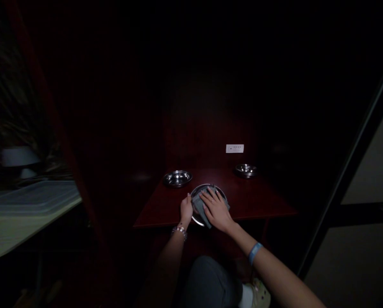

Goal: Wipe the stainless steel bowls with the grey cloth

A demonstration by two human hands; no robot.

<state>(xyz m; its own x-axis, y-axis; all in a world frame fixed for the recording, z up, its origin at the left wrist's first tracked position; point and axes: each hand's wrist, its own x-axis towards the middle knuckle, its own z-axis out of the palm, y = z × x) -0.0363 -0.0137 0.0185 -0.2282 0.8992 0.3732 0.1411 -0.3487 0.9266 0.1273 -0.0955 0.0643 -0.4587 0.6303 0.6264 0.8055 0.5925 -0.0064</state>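
A round steel plate (217,188) lies near the front edge of a dark red table (258,201). A grey cloth (200,206) is spread over it. My right hand (217,210) lies flat on the cloth with fingers stretched out, pressing it onto the plate. My left hand (186,209) grips the plate's left rim, thumb up, fingers curled around the edge. A bead bracelet sits on my left wrist and a blue band on my right.
Two more steel dishes stand on the table: one at the back left (178,178), one at the back right (246,170). A white switch panel (234,148) is on the dark wall behind. A pale surface (25,209) lies to the left. The room is very dark.
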